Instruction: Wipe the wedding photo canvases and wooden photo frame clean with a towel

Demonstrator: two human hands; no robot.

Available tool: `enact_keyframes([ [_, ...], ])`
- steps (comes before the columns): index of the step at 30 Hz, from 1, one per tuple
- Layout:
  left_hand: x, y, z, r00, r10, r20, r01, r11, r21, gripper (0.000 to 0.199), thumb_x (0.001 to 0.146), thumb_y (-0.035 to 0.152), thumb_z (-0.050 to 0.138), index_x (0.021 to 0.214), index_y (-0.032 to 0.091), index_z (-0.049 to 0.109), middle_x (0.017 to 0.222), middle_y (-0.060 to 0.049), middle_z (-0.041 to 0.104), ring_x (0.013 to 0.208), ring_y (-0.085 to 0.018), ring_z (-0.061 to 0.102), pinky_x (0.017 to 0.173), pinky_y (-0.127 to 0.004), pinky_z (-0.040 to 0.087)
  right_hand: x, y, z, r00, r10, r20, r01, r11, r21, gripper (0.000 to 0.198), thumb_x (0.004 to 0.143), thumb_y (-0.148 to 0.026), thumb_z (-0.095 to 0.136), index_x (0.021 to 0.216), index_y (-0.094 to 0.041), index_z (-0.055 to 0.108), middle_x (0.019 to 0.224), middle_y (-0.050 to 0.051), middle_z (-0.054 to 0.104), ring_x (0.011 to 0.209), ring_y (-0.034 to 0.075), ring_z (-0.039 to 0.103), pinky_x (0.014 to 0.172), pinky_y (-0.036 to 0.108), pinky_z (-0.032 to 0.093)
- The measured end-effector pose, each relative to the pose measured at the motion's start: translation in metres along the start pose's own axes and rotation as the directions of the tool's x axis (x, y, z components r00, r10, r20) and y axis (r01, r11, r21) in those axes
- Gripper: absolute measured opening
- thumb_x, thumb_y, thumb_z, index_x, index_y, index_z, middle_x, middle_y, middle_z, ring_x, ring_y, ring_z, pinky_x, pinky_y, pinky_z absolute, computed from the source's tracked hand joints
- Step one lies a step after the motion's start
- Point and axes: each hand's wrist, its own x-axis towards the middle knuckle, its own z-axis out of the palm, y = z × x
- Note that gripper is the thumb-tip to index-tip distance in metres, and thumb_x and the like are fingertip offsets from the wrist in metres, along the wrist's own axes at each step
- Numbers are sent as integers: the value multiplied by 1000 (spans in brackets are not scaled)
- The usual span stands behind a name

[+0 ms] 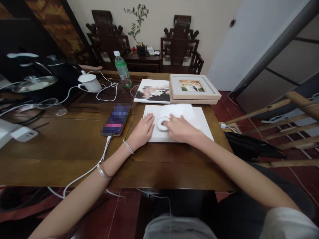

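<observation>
A flat white album or board (205,129) lies on the table before me. My left hand (143,131) rests on its left edge, palm down, with the fingers stretched out. On the board's right half, my right hand (180,127) curls its fingers at a white ring-shaped roll (163,123), a finger in its hole. Behind that hand spreads a bright white sheet or wad (180,111); whether it joins the roll I cannot tell. Just beyond the board are a white photo panel (153,91) and a wood-framed picture (195,88), which sits on another frame.
Left of my left hand lies a phone (116,119) on a charging cable (99,161). A green-labelled bottle (122,69), a lidded white cup (89,81), a clear plastic cup (53,107) and a pot (36,86) stand farther left. A wooden chair (281,129) is at right.
</observation>
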Motion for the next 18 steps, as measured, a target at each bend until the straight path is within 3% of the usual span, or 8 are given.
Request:
enact_keyframes([
  [4,1,2,-3,999,42,2,-42,999,20,43,96,23,33,133,10,49,144,-19,45,137,-31,38,113,-54,31,49,4,-3,993,53,-102,-41,993,113,43,81,-7,35,114,-14,62,112,20,64,106,33,58,87,52,43],
  [9,1,3,-6,997,70,-33,-69,997,34,36,95,23,35,120,10,57,122,-18,59,120,-31,53,107,-51,40,90,-6,-8,990,-68,-121,89,981,174,35,81,-10,40,106,-15,64,113,15,66,102,27,59,83,36,42],
  [14,0,-1,-3,999,50,-14,-49,998,49,44,96,25,34,135,11,48,143,-17,47,135,-30,41,113,-51,33,89,12,-18,986,-81,-144,109,975,196,30,83,-13,40,99,-16,65,112,12,69,103,26,59,83,31,41],
  [18,-2,-2,-2,999,37,6,-37,998,51,46,96,28,33,137,10,46,148,-18,42,140,-30,35,114,-52,31,61,51,-28,994,17,-105,4,982,189,34,78,-7,38,96,-15,66,111,15,69,101,28,60,79,32,43],
])
